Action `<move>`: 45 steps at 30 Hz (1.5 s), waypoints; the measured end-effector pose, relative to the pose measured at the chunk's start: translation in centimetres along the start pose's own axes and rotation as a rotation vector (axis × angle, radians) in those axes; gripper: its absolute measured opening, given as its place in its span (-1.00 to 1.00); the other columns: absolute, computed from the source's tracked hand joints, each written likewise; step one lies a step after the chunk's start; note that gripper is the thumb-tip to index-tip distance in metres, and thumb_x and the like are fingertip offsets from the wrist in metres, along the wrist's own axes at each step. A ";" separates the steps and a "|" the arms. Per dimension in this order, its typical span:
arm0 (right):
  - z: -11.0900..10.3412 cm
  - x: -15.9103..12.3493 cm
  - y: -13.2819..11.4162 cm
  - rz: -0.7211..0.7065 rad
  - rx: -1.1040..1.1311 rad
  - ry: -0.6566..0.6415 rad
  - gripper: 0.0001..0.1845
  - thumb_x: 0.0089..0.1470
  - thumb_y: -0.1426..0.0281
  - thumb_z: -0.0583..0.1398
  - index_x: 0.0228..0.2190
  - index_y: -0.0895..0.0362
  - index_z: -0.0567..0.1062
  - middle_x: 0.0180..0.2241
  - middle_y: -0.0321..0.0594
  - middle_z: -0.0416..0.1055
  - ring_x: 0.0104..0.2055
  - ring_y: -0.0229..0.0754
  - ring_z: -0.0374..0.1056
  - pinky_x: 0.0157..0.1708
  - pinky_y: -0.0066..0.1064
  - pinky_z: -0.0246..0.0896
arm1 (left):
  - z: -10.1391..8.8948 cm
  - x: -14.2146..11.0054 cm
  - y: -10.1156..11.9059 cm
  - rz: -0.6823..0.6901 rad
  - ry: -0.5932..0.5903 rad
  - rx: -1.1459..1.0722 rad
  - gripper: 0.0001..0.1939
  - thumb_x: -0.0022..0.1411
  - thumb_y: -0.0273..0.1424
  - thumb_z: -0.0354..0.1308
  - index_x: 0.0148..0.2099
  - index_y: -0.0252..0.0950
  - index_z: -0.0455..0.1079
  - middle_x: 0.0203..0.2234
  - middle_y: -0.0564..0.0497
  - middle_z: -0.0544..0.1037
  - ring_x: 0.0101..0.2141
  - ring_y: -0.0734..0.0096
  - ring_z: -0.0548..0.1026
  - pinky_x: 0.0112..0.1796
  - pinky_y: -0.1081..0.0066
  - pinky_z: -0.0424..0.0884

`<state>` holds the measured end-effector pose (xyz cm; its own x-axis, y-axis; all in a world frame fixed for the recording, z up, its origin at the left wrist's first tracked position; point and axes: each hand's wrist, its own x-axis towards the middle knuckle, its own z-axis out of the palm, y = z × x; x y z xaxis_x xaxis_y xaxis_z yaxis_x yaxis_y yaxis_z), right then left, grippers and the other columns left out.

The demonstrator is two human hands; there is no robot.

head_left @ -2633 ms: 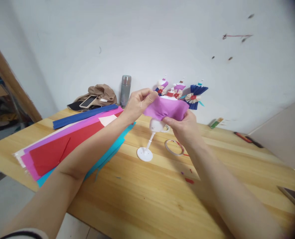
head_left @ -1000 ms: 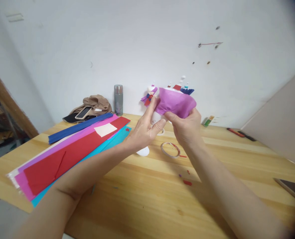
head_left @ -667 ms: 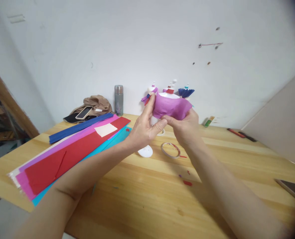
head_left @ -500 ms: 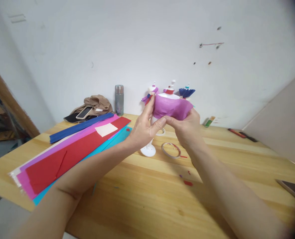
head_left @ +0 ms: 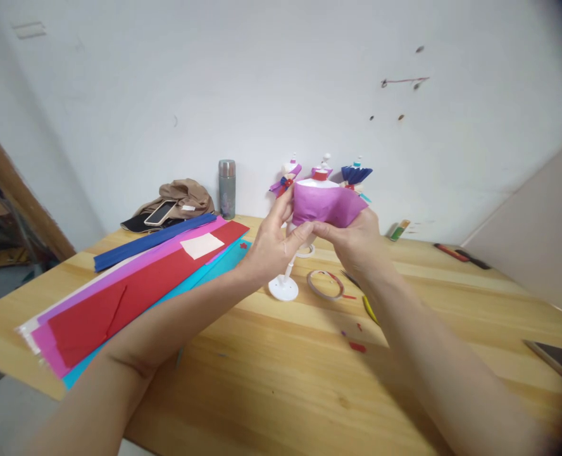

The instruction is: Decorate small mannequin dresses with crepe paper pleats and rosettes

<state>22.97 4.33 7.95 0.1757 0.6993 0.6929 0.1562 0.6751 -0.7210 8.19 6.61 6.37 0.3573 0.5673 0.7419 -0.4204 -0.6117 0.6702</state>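
Note:
A small white dress form (head_left: pixel 319 183) with a red neck band is held up in front of me, its stand (head_left: pixel 283 287) slightly tilted over the table. Purple crepe paper (head_left: pixel 326 206) lies across its chest and sticks out to the right. My left hand (head_left: pixel 276 240) is closed round the form's left side, thumb pressing the lower edge of the paper. My right hand (head_left: pixel 357 240) pinches the paper's lower right part, its thumb close to my left thumb. The fingers behind the form are hidden.
Crepe paper sheets (head_left: pixel 152 288) lie at left, near a flask (head_left: pixel 227 189), a cap (head_left: pixel 181 196) and a phone (head_left: pixel 160 213). Dressed mini forms (head_left: pixel 355 177) stand behind. A tape roll (head_left: pixel 325 285), yellow-handled tool (head_left: pixel 369 310) and red scraps (head_left: pixel 357 347) lie near my right arm.
The dress form and paper have shifted slightly left, and the stand shows more. My right hand has moved a little left, uncovering part of the yellow-handled tool. Both hands keep their hold.

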 end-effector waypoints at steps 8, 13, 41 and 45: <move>0.0 -0.1 0.2 0.012 0.012 -0.002 -0.43 -0.38 0.09 0.58 -0.26 -0.10 0.60 -0.29 -0.33 0.60 -0.18 0.05 0.54 -0.01 0.07 0.47 | -0.1 0.0 -0.1 0.018 0.012 0.110 -0.15 0.29 0.05 0.20 0.46 -0.15 0.04 0.42 -0.24 0.18 0.39 0.04 0.20 0.35 0.05 0.16; -0.2 0.0 1.0 -0.009 0.066 -0.034 -0.47 -0.31 0.16 0.57 -0.24 -0.08 0.60 -0.28 -0.32 0.59 -0.11 0.04 0.54 0.03 0.02 0.45 | -0.2 0.2 -0.1 0.049 0.033 0.132 -0.14 0.25 0.06 0.24 0.45 -0.14 0.06 0.44 -0.22 0.13 0.41 0.01 0.15 0.36 0.05 0.11; -0.5 0.2 2.3 0.007 0.086 -0.052 -0.44 -0.21 0.16 0.53 -0.12 -0.07 0.58 -0.20 -0.27 0.61 -0.13 0.06 0.56 -0.04 -0.02 0.47 | 0.0 0.3 -0.1 -0.374 0.128 -0.304 -0.60 -0.04 -0.12 0.48 -0.24 -0.28 0.56 -0.32 0.01 0.63 -0.25 0.36 0.53 -0.21 0.40 0.40; -0.7 0.3 2.0 0.059 0.126 -0.076 -0.42 -0.24 0.11 0.53 -0.14 -0.06 0.58 -0.22 -0.26 0.61 -0.13 0.08 0.55 -0.03 0.04 0.46 | -0.1 0.3 -0.5 -0.389 0.153 -0.308 -0.62 -0.04 -0.17 0.49 -0.22 -0.30 0.60 -0.33 -0.01 0.65 -0.27 0.35 0.55 -0.21 0.39 0.42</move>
<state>23.99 5.75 6.72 0.1063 0.7509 0.6518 0.0243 0.6534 -0.7567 8.39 7.10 6.26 0.4194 0.8087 0.4124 -0.5154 -0.1619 0.8415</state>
